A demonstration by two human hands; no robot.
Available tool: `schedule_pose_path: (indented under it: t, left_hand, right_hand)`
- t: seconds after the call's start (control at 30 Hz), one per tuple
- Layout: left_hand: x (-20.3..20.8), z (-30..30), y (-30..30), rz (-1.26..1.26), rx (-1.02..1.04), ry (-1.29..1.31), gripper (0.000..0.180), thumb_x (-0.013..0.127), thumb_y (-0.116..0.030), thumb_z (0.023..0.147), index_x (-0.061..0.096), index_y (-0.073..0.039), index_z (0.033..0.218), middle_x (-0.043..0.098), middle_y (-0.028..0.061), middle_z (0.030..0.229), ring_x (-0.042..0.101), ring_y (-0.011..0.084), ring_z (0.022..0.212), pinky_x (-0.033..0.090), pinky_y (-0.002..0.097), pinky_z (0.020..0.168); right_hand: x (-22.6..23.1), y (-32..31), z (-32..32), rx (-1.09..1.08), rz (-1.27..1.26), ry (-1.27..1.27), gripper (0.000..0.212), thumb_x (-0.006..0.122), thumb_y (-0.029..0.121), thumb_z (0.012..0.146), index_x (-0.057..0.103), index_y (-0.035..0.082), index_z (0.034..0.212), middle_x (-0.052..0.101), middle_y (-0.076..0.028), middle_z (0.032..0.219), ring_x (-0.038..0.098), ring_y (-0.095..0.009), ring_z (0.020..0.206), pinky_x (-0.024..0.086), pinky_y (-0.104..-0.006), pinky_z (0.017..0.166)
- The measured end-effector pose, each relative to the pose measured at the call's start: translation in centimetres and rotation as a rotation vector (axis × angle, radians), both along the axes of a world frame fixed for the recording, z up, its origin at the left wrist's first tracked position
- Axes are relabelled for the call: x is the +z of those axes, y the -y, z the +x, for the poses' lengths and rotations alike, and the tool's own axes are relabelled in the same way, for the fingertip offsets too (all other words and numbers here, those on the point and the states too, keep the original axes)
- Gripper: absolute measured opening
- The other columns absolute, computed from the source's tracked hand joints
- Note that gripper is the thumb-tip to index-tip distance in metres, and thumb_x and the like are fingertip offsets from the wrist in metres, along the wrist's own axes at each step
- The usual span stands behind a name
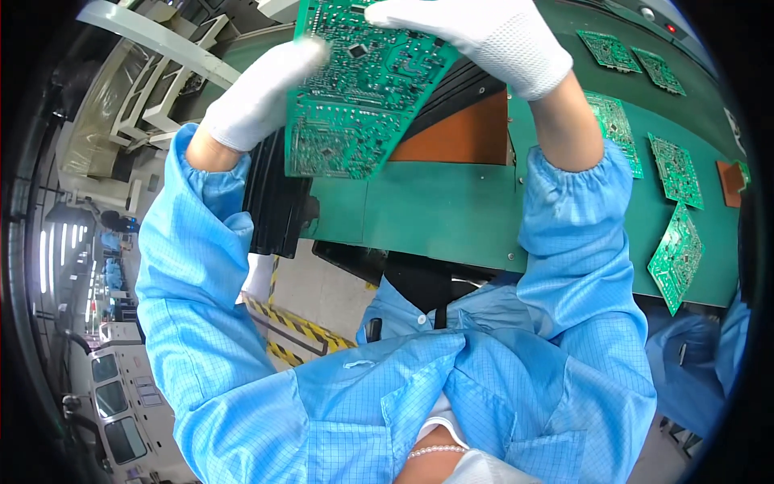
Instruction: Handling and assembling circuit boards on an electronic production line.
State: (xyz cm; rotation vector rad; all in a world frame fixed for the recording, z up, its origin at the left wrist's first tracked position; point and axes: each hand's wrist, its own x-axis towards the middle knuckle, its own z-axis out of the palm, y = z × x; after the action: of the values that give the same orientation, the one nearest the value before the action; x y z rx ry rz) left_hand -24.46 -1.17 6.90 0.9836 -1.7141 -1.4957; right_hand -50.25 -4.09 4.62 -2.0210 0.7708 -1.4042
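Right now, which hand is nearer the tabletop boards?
Right: the right hand is left of the tabletop boards, on the held board; the left hand is farther left, at that board's left edge.

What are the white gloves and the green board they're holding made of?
The white gloves look like matte knitted fabric, judging by the bumpy mesh texture. The held green board seems to be stiff, coated plastic or fibreglass: it has straight edges and a green face with tiny silvery spots, perhaps metal.

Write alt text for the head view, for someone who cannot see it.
A person's left hand and right hand, both white-gloved, hold a green circuit board at a green workbench. Other circuit boards lie to the right; the sleeves are blue.
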Motion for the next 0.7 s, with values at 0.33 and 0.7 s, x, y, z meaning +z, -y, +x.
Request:
schedule_pose_path:
  t: [0.33,0.7]
  left_hand:
    - [-1.1,0.5,3.8,-0.367,-0.001,0.751,0.031,0.075,-0.024,0.085,0.071,-0.003,0.106,0.072,0.0048,0.091,0.065,0.0112,0.086,0.052,0.0276,0.081]
    - [-2.9,-1.2,5.6,-0.377,-0.107,0.663,0.027,0.075,-0.023,0.084,0.072,-0.002,0.102,0.072,0.0026,0.088,0.063,0.0089,0.079,0.052,0.0271,0.077]
  right_hand:
    - [1.2,0.1,-4.1,-0.216,-0.404,-0.014,0.048,0.061,0.038,0.092,0.065,-0.007,0.109,0.067,-0.016,0.102,0.064,-0.023,0.097,0.048,-0.0313,0.085]
    - [-0.6,7.0,-11.9,-0.02,-0.437,0.272,0.037,0.057,0.032,0.096,0.066,-0.002,0.106,0.069,-0.01,0.094,0.066,-0.017,0.093,0.05,-0.0289,0.088]
